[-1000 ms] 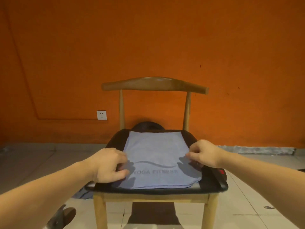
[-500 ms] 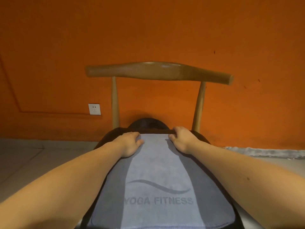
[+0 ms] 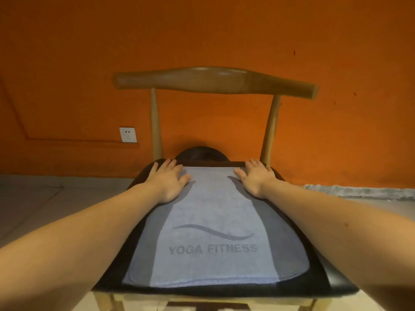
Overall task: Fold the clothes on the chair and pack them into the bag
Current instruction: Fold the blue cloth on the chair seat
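Left hand [image 3: 168, 179], right hand [image 3: 256, 177] farther apart

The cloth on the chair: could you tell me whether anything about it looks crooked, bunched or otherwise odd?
Nothing stands out. The cloth lies flat and square on the black seat, its edges even, with the left hand and the right hand pressed flat at its far corners.

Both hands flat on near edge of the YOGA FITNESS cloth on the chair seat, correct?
Not the near edge. Head view shows left hand and right hand flat on the far edge of the YOGA FITNESS cloth on the chair seat.
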The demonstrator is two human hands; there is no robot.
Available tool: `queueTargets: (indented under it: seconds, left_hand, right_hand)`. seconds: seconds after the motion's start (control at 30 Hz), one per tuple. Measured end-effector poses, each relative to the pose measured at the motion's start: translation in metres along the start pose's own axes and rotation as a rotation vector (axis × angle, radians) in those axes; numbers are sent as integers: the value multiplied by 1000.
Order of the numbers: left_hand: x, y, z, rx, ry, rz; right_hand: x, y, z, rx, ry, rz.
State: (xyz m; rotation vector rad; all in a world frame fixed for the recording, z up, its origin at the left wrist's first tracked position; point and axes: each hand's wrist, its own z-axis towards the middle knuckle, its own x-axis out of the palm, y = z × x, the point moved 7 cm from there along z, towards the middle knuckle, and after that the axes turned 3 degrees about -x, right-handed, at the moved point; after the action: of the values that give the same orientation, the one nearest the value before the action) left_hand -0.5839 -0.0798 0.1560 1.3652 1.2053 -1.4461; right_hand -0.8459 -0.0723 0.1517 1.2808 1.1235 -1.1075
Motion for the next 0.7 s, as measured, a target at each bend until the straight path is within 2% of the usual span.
queueTargets:
  seconds: [0.1, 0.17, 0.23, 0.33, 0.43, 0.6, 0.7]
  left_hand:
    - [-21, -27, -67, 212, -149, -134]
    - [-25, -39, -126, 337, -148, -251]
    - [-16, -45, -179, 433, -90, -217]
    - [14, -37, -213, 467, -9, 11]
    - [33, -28, -217, 484, -43, 194]
    - [32, -24, -222, 480, -54, 197]
    - [31, -13, -232, 490, -137, 142]
  right_hand:
    - [-18, 8, -53, -89, -87, 96]
    - [-24, 13, -109, -168, -115, 182]
    - [-18, 18, -169, -246, -95, 161]
    - [7, 14, -223, -288, -54, 14]
    - [23, 7, -238, -330, -87, -102]
    - [29, 10, -253, -412, -152, -109]
    - [37, 1, -267, -437, -226, -36]
